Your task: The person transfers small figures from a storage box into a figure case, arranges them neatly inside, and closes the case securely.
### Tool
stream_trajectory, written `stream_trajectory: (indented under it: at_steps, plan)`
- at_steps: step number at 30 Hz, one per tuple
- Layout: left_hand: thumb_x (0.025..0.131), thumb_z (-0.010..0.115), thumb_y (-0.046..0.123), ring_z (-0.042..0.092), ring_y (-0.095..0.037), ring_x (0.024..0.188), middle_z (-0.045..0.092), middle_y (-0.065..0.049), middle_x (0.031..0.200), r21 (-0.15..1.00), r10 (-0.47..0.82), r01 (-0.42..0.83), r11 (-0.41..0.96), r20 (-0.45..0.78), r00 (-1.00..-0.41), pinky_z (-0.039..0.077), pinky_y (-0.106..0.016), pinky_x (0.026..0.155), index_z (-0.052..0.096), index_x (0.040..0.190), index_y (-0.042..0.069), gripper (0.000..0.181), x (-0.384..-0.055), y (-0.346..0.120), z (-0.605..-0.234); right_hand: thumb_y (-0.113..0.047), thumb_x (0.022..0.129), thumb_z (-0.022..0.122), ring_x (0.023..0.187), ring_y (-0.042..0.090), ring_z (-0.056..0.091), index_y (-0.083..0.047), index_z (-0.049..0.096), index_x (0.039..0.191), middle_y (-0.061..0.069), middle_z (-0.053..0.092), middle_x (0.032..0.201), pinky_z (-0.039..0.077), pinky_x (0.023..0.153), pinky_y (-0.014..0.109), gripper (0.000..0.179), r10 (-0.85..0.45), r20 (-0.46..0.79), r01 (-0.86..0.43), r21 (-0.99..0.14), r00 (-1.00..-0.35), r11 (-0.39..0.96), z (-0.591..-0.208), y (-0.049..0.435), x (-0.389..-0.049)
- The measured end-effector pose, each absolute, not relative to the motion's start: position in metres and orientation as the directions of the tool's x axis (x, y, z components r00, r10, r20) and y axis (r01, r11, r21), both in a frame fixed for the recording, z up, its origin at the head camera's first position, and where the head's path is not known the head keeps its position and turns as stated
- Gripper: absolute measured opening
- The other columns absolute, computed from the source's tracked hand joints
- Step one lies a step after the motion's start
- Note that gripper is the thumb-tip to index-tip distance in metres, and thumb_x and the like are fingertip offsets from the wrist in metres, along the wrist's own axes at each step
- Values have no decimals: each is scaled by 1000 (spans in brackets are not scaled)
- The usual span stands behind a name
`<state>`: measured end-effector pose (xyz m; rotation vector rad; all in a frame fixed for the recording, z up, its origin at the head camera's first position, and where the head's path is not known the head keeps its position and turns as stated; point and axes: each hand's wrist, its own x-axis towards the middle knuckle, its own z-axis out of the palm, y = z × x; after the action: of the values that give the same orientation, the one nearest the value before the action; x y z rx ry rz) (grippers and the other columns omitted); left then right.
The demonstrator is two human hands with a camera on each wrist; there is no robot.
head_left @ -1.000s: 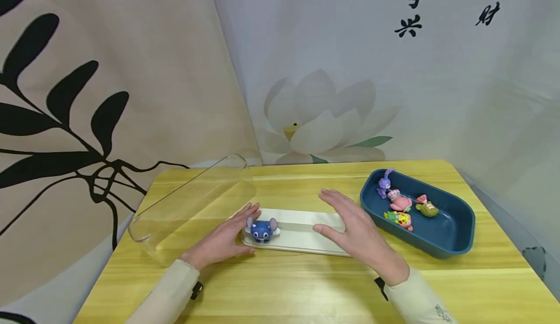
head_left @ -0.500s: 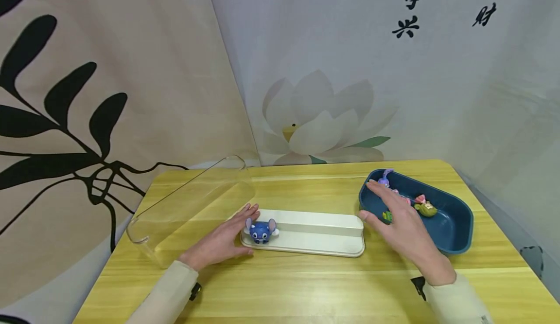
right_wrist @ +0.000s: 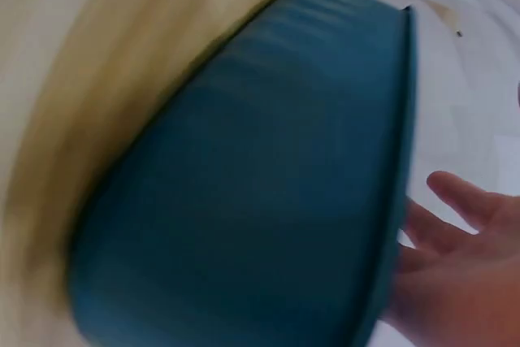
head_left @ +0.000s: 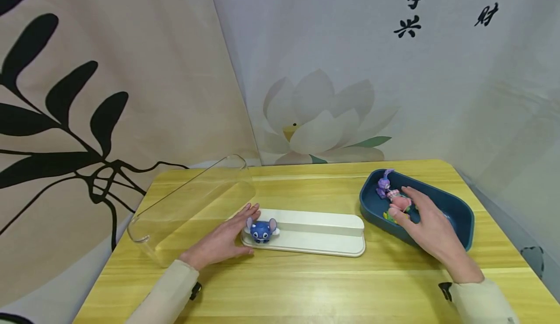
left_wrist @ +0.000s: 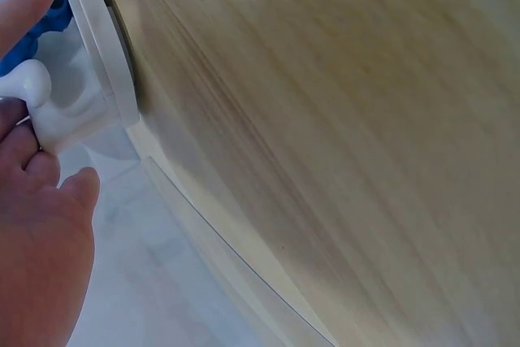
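Observation:
My left hand spans the left end of a long white base with a raised step along its back; its fingers look fairly straight. Beside those fingers, a small blue big-eared figurine sits upright on that end. In the left wrist view, the fingers partly cover the blue figurine. My right hand hovers over the dark blue tray, fingers extended and thumb apart, gripping nothing visible. Under and near it lie a pink figurine and a purple one. Other toys are partly hidden by the hand.
A clear, transparent cover lies slantwise on the wooden table, left of the base. Printed cloth hangs behind the table. The tray's tall side wall fills much of the right wrist view.
My right hand has moved right from over the white base to over the blue tray, and now covers different toys. The left hand, base and blue figurine stay put.

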<state>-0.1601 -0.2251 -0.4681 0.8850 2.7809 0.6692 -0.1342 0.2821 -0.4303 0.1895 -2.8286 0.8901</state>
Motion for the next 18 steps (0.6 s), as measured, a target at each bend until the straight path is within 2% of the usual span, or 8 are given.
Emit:
stream_trajectory:
  at_steps: [4, 9, 14, 18]
  plan:
    - [84, 86, 38, 11, -25, 159, 15, -2, 173, 454, 579, 513, 728, -7, -815, 24, -59, 122, 26, 165, 20, 103, -160, -225, -468, -53, 102, 59, 129, 56, 47, 5, 37, 155, 36, 41, 151, 41, 100, 77, 82, -57, 140, -124, -531, -989, 839, -436, 289, -140]
    - [84, 86, 38, 11, -26, 159, 15, -2, 173, 457, 580, 512, 728, -10, -815, 24, -60, 122, 26, 165, 19, 103, -159, -225, -467, -59, 103, 53, 133, 60, 41, 10, 38, 153, 41, 40, 149, 37, 104, 77, 87, -46, 56, -68, -510, -997, 857, -441, 297, -147]
    - [83, 87, 38, 11, -26, 159, 16, -2, 173, 462, 580, 513, 723, -4, -815, 24, -60, 122, 27, 165, 18, 103, -160, -225, -468, -59, 103, 52, 132, 63, 40, 13, 41, 149, 45, 38, 149, 39, 103, 77, 86, -43, 11, -43, -495, -999, 868, -444, 303, -149]
    - [83, 87, 38, 11, -25, 159, 15, -2, 173, 463, 581, 514, 722, -2, -814, 25, -60, 122, 27, 165, 18, 103, -160, -225, -469, -60, 103, 51, 130, 63, 42, 10, 45, 147, 45, 38, 149, 41, 101, 76, 83, -36, -14, -24, -494, -999, 869, -446, 306, -150]
